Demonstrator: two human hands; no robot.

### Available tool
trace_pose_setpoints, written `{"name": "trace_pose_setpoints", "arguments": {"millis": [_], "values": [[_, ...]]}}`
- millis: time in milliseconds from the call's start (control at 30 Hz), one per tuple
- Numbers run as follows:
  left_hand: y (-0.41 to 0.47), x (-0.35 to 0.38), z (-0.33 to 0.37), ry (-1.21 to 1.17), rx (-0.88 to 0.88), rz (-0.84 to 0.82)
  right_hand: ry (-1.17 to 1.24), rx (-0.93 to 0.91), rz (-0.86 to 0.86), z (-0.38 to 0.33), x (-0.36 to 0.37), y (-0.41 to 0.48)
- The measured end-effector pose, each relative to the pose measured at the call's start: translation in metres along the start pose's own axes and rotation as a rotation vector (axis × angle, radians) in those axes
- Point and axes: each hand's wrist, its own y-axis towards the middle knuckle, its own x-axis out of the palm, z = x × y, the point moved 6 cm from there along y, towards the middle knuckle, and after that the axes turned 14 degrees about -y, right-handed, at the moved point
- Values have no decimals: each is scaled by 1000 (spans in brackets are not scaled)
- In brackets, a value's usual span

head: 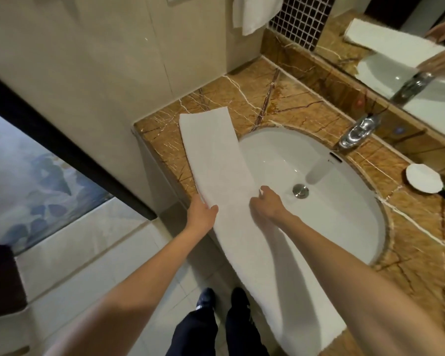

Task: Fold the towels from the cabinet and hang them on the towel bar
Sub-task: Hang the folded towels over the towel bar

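A long white towel (224,176), folded into a narrow strip, lies along the left side of the brown marble counter (306,104) and over the sink's left rim, its near end hanging toward me. My left hand (201,214) grips the towel's left edge, thumb on top. My right hand (267,201) holds the right edge with fingers curled on it, over the basin. Another white towel (257,14) hangs on the wall at the top; its bar is out of view.
The white oval sink (319,209) has a chrome drain (300,190) and a chrome faucet (357,132) behind it. A white round dish (424,178) sits at the counter's right. A mirror (409,47) runs along the back. Tiled floor and my shoes lie below.
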Motion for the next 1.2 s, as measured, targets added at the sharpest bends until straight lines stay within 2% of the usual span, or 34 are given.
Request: {"name": "trace_pose_setpoints", "arguments": {"millis": [133, 233, 400, 600, 800, 1033, 1200], "values": [[1, 7, -12, -93, -128, -61, 41, 43, 54, 6, -10, -1], [-2, 9, -13, -163, -193, -68, 48, 83, 8, 9, -13, -4], [-5, 9, -11, -161, -184, -71, 115, 128, -81, 14, -12, -9], [-10, 15, -13, -240, -247, -94, 270, 138, -51, 14, -18, -13], [-16, 12, 4, -350, -155, -16, 401, 131, -72, 9, -32, -17], [-26, -7, 56, -552, -80, -69, 505, 111, -184, -29, -71, -35], [-25, -41, 118, -559, 54, -44, 537, -31, -90, -85, -117, -44]]}}
